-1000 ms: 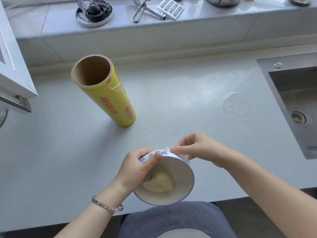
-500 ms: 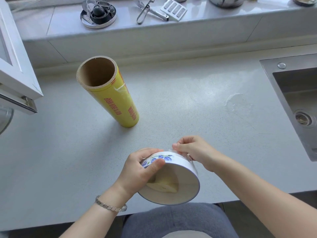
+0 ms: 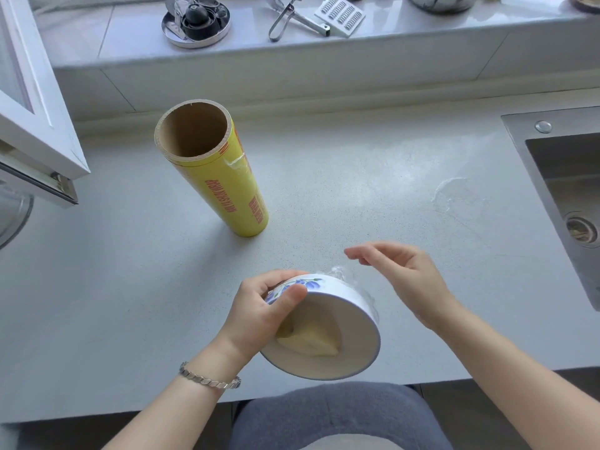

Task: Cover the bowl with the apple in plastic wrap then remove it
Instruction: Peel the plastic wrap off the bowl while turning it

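A white bowl (image 3: pixel 349 323) with blue flowers on its outside is tilted toward me above the counter's front edge. My left hand (image 3: pixel 259 313) grips its rim, thumb inside, fingers round the outside. Pale peeled apple (image 3: pixel 311 339) lies inside the bowl. Clear plastic wrap (image 3: pixel 344 276) clings, crumpled, to the bowl's far side. My right hand (image 3: pixel 402 280) hovers just beyond the bowl with fingers stretched out to the left, apart from the wrap. A yellow roll of plastic wrap (image 3: pixel 224 177) stands on the counter behind.
A steel sink (image 3: pixel 565 196) is set in the counter at the right. A raised ledge at the back carries a round tin (image 3: pixel 196 22) of small parts, tongs (image 3: pixel 289 17) and a white grater (image 3: pixel 341 14). A white window frame (image 3: pixel 29 102) juts in at left.
My right hand has let go of the wrap at the bowl's far rim and lifted away, fingers spread. The bowl has tilted further toward me in my left hand.
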Available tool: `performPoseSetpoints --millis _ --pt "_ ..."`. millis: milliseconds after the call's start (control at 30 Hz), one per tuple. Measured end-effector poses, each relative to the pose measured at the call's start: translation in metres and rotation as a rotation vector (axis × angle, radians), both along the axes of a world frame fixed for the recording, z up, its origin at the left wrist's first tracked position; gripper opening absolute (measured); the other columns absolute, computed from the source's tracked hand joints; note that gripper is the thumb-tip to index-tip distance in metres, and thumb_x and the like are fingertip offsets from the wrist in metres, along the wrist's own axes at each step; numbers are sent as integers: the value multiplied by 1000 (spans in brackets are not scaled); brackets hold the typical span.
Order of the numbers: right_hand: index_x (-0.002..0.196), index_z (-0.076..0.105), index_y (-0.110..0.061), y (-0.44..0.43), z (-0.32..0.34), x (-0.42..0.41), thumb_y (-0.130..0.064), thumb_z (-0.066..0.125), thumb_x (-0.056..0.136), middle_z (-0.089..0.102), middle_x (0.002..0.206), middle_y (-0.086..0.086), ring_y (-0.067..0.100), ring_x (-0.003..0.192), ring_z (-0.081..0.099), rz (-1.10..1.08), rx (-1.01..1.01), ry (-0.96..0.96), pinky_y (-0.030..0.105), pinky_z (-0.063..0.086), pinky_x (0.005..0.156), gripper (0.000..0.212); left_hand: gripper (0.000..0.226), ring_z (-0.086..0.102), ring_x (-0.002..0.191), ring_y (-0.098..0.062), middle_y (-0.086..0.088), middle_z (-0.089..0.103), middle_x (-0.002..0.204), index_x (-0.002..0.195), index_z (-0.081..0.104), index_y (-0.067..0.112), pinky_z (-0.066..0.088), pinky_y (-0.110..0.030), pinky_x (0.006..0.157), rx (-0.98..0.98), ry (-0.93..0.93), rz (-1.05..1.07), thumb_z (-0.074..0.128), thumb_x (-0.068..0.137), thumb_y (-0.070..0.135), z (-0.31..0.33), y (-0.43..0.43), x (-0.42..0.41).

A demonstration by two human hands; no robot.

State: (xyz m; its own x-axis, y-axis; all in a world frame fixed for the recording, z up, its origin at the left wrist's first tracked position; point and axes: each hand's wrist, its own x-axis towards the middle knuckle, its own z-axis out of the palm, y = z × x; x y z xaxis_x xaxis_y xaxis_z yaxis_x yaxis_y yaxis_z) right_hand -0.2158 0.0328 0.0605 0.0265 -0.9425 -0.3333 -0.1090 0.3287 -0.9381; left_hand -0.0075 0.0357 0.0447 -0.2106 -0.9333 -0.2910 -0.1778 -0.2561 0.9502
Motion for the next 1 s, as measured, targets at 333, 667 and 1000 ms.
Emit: performPoseSetpoints --millis 333,667,1000 --pt "105 66 -34 9 -3 23 -40 38 87 67 113 -16 -2 108 58 352 3 37 22 44 96 34 32 63 70 6 24 71 73 77 68 34 47 -9 64 -34 -19 -4 61 53 54 0 -1 -1" --pt "127 52 -20 25 -9 8 -76 60 57 61 123 -14 5 113 57 397 130 -235 15 45 87 90 33 62 75 -15 11 72 71 66 76 34 48 -34 72 73 77 179 62 55 62 -11 0 1" --pt "82 70 -23 22 -17 6 -50 63 62 67 76 -5 12 71 62 304 275 -227 23 47 66 34 48 63 106 -16 0 70 113 106 68 25 45 -31 95 333 42 -181 41 79 54 2 -16 13"
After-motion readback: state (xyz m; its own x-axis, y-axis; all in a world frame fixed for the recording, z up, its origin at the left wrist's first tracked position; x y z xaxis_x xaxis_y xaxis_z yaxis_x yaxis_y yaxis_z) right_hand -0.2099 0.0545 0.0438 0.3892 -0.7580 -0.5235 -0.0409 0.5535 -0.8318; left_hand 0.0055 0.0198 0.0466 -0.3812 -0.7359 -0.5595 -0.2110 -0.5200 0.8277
